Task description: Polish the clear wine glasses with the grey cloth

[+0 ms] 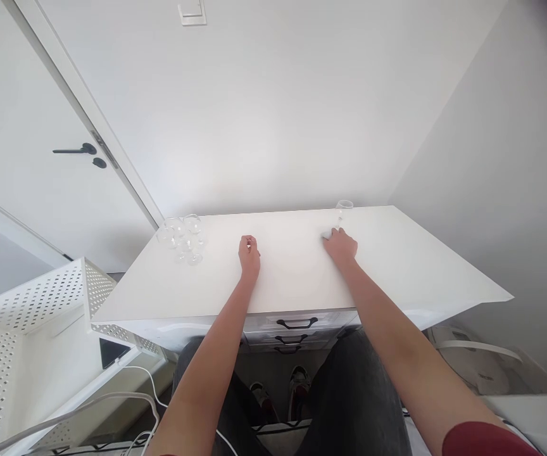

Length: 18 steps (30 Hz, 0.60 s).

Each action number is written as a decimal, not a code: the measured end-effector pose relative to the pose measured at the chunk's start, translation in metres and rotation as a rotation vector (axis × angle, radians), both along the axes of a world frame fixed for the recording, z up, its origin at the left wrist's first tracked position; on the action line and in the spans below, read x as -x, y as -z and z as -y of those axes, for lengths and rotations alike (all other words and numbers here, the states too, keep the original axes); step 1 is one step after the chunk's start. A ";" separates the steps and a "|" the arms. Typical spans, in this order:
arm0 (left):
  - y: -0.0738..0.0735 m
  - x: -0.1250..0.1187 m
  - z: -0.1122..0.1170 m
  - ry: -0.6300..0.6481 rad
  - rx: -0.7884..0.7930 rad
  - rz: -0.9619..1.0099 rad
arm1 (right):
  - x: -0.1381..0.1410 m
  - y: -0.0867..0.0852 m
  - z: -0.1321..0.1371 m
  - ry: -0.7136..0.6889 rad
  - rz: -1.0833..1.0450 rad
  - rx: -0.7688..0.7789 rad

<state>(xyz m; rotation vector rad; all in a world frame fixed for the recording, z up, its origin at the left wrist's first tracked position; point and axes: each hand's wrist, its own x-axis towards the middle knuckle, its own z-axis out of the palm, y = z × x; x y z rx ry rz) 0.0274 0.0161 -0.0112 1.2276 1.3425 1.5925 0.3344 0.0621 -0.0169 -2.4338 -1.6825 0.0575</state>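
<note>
A white desk (397, 266) stands against the wall in front of me. My right hand (340, 244) rests on the desk with its fingers curled around the base of a clear stemmed glass (343, 209) that stands upright near the back edge. My left hand (249, 252) lies on the desk's middle as a loose fist, with nothing visible in it. A cluster of several clear stemmed glasses (182, 238) stands at the desk's left end, a hand's width or more from my left hand.
Drawers with black handles (296, 323) sit under the desk above my knees. A white perforated metal shelf (31, 310) stands at the left, with white cables (145, 392) on the floor. A door with a black handle (76, 151) is at the far left.
</note>
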 end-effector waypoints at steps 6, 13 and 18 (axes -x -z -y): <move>-0.004 0.011 0.002 -0.120 0.011 0.125 | 0.000 -0.002 0.002 0.004 -0.004 -0.011; -0.009 0.068 0.012 -0.433 0.010 0.522 | 0.002 -0.001 0.003 0.001 -0.019 -0.032; -0.010 0.107 0.022 -0.478 0.128 0.694 | 0.002 0.000 0.002 0.007 -0.028 -0.046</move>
